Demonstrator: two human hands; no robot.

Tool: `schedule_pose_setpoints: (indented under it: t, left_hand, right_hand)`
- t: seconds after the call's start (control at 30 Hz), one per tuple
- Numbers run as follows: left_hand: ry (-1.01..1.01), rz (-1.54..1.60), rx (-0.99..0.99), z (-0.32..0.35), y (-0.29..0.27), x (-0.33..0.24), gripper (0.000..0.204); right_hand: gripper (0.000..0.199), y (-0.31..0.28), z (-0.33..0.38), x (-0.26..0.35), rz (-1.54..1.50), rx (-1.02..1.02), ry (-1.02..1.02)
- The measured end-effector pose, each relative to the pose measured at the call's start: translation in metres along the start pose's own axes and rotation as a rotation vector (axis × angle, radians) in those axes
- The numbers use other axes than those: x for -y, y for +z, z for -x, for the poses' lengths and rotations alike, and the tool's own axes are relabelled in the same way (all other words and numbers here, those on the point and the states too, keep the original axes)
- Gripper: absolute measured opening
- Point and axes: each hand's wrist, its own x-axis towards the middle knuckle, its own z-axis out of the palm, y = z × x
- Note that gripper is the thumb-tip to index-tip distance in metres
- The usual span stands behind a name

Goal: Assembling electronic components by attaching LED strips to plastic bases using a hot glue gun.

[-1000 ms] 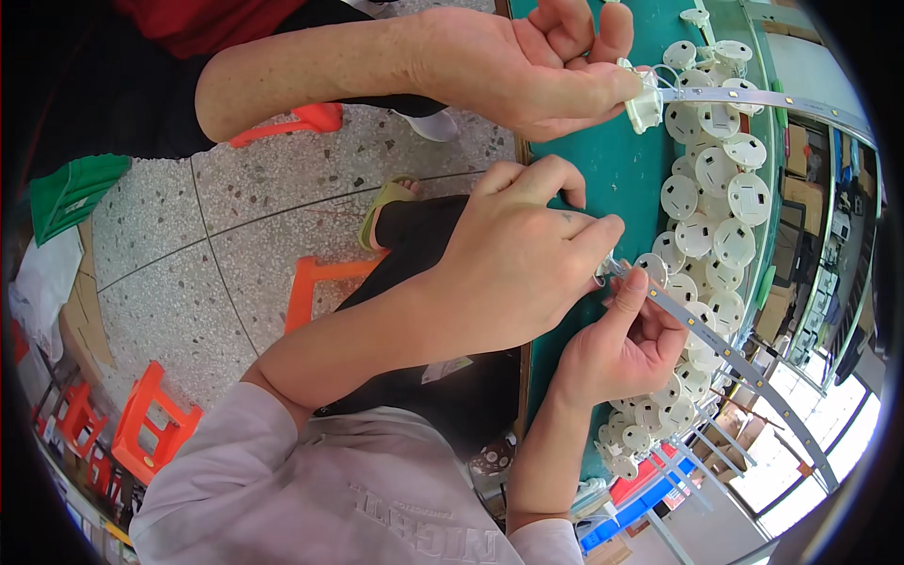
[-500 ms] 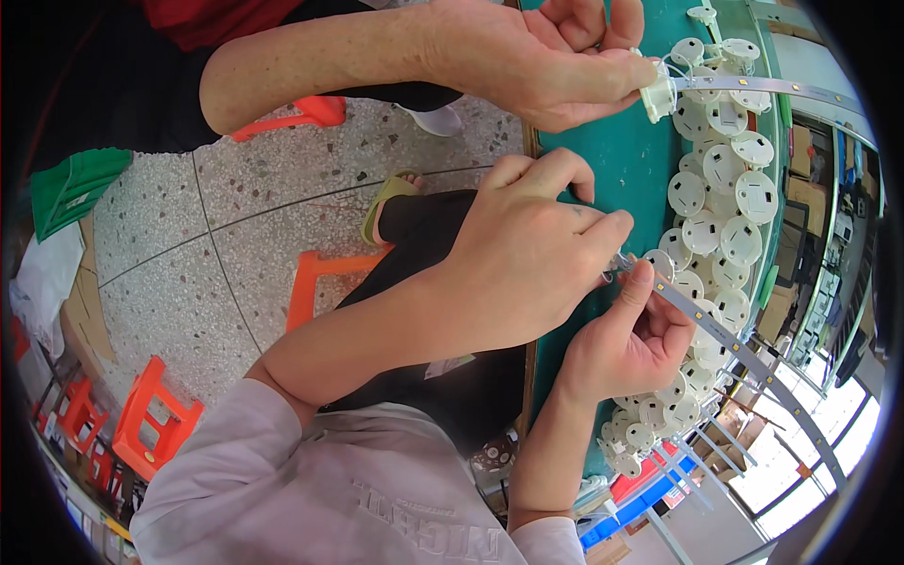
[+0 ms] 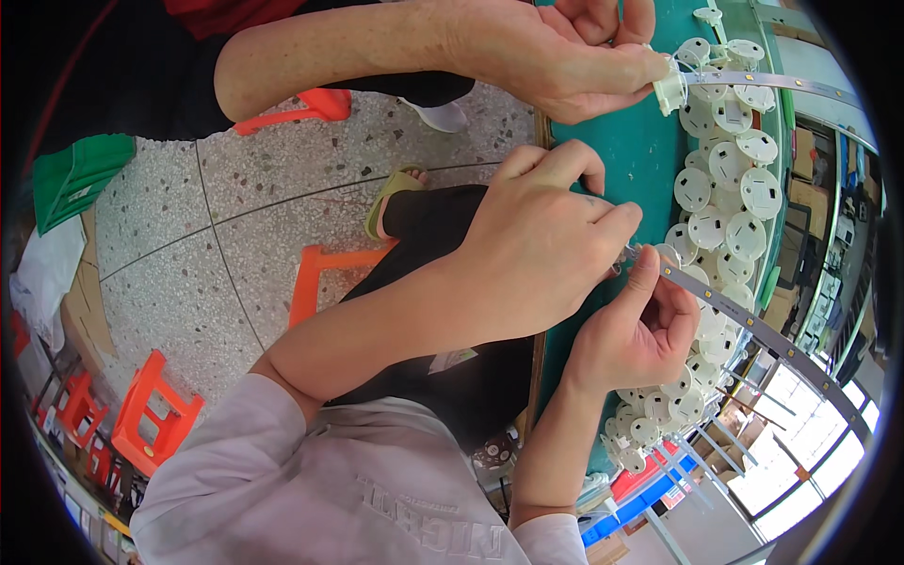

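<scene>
My right hand (image 3: 645,325) pinches the end of an LED strip (image 3: 744,320) between thumb and fingers. The narrow strip runs off toward the far right. My left hand (image 3: 556,250) is closed at the same end, its thumb and forefinger pressed on short thin wires (image 3: 629,254). Its fingers partly cover these wires, so how they join the strip cannot be made out. Beyond the strip a pile of round white plastic caps (image 3: 725,169) lies along the green tabletop (image 3: 640,141).
A co-worker's hand (image 3: 574,71) at the top holds a white plastic end piece (image 3: 670,87) on another LED strip (image 3: 782,83). Orange stools (image 3: 155,414) stand on the speckled floor (image 3: 273,188). A blue bin (image 3: 626,513) is at the lower right.
The far end of my strip has swung upward in the view. Both my hands keep their hold, with the view shifted slightly.
</scene>
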Motion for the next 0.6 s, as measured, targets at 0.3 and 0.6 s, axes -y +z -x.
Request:
schedule_pose_setpoints:
  t: [0.3, 0.6]
  left_hand:
    - [-0.001, -0.008, -0.011, 0.0010, 0.0016, 0.0002, 0.037]
    - [0.002, -0.002, -0.028, 0.0008, 0.0015, 0.0002, 0.037]
  right_hand:
    - [0.009, -0.0007, 0.0000, 0.0005, 0.026, 0.015, -0.043]
    - [0.007, -0.0022, -0.0018, 0.0006, 0.022, 0.043, -0.035]
